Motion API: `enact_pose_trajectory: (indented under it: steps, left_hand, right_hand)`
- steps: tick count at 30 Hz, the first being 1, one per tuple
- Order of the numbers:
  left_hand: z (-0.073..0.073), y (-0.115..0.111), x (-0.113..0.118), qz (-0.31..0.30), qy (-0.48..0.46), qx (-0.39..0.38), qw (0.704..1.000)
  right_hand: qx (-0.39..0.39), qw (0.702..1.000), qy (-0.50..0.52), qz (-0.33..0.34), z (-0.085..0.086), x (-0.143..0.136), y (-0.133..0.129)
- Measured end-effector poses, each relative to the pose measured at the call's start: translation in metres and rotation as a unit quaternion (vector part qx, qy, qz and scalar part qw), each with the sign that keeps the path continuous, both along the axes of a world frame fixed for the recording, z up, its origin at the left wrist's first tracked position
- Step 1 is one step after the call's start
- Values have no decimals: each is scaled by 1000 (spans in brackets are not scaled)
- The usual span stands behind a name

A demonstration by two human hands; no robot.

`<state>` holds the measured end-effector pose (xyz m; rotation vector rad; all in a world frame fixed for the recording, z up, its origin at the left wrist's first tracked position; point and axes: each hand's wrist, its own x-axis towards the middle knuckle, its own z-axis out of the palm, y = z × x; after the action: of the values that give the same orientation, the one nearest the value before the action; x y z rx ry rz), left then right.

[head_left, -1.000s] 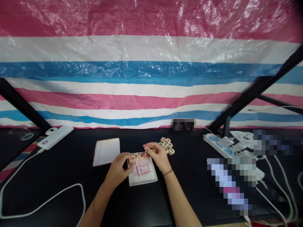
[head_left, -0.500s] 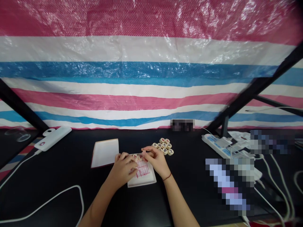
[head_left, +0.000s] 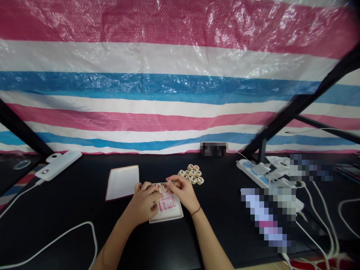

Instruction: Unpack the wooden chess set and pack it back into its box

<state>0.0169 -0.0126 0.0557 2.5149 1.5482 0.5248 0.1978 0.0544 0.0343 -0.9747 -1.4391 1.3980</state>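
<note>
A shallow white box [head_left: 166, 218] lies on the black table, with pink grid lines on its inner bottom. Chinese chess pieces with red characters [head_left: 159, 187] stand along its far side. My left hand [head_left: 144, 202] reaches over the box's left side with curled fingers; what lies under them is hidden. At the far right corner, my right hand [head_left: 183, 192] pinches thumb and fingers together at a chess piece in the row, mostly covered by the fingertips. Just beyond this hand several more Chinese chess pieces [head_left: 192, 173] lie grouped, with red or black characters.
Left of the box lies an open lid [head_left: 123, 182], white inside. A white power bank [head_left: 59, 165] with a cable sits at the far left. On the right are a power strip [head_left: 253, 171], white cables and a blurred-out object. A striped plastic sheet [head_left: 168, 123] hangs behind the table.
The whole view has shifted slightly, so the things sit a little further left. Both hands stay at the box, with only small finger movements.
</note>
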Motion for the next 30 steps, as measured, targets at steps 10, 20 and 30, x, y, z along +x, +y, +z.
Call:
enact_pose_trajectory:
  steps: [10,20,30]
  left_hand:
    - [-3,3,0,-6,-34,11,999]
    - [-10,6,3,-6,-64,8,998]
    - [-10,6,2,7,-70,43,997]
  right_hand:
    - [2,1000,-17,-6,4,1,-1]
    - [-2,1000,-22,-7,5,0,-2]
    - [101,993,-49,-24,5,5,-13]
